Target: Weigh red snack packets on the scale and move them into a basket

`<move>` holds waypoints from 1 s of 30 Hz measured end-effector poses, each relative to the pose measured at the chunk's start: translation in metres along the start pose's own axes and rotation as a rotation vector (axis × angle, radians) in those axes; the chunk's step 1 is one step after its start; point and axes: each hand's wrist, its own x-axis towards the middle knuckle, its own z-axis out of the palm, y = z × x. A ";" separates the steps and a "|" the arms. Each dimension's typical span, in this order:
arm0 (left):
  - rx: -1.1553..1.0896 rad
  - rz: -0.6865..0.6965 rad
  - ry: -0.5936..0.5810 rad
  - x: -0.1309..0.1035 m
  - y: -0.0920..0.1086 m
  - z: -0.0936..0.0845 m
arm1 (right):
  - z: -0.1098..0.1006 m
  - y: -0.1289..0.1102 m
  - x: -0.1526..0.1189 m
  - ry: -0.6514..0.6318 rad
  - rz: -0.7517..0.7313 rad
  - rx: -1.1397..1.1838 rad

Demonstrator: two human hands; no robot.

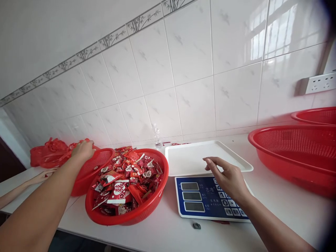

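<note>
My left hand [83, 151] reaches out over the far rim of an empty-looking red basket [105, 155], beside red plastic bags [49, 154]. Its fingers are mostly hidden, so I cannot tell whether it grips the plastic. Over a blue-and-white digital scale [210, 196] hovers my right hand [227, 175], thumb and forefinger drawn together with nothing seen between them. The scale's white tray [191, 159] lies bare behind its keypad. Between my hands sits a round red basket [157, 196] heaped with small red-wrapped packets [119, 190].
Another person's hand [46, 175] comes in from the left near the bags. A clear plastic bottle [156, 135] stands by the tiled wall. Large red baskets [294, 168] occupy the right side, below a wall socket [320, 84]. A small dark object [196, 226] lies before the scale.
</note>
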 end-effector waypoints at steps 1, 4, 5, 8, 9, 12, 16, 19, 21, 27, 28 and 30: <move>0.018 0.001 -0.025 -0.001 0.003 0.006 | 0.000 0.000 0.000 -0.001 0.001 0.003; -0.013 0.120 -0.102 -0.012 0.043 0.025 | 0.001 0.000 0.000 -0.003 0.006 0.005; -0.090 0.239 -0.155 -0.018 0.064 0.030 | 0.000 0.000 0.000 -0.003 0.008 0.003; -0.300 0.578 -0.439 -0.045 0.129 0.032 | 0.000 0.002 0.000 0.002 0.009 -0.009; -0.335 0.668 -0.579 -0.055 0.147 0.030 | -0.001 0.003 0.000 0.004 0.009 -0.012; -0.257 0.796 -0.926 -0.081 0.182 0.020 | -0.001 0.003 0.001 0.002 0.011 -0.016; -0.238 0.701 -1.003 -0.096 0.191 0.018 | -0.001 0.001 0.000 -0.008 0.005 -0.006; -0.307 0.648 -0.999 -0.096 0.185 0.022 | -0.001 0.000 -0.001 -0.026 0.011 0.005; -0.298 0.643 -0.983 -0.094 0.181 0.023 | 0.000 -0.001 -0.001 -0.037 0.022 0.008; -0.327 0.658 -0.953 -0.090 0.167 0.020 | 0.000 -0.002 -0.001 -0.042 0.020 0.008; -0.338 0.657 -0.956 -0.091 0.167 0.020 | 0.000 -0.002 -0.001 -0.049 0.021 0.010; -0.325 0.654 -0.976 -0.094 0.170 0.020 | 0.000 -0.003 -0.001 -0.064 0.025 0.015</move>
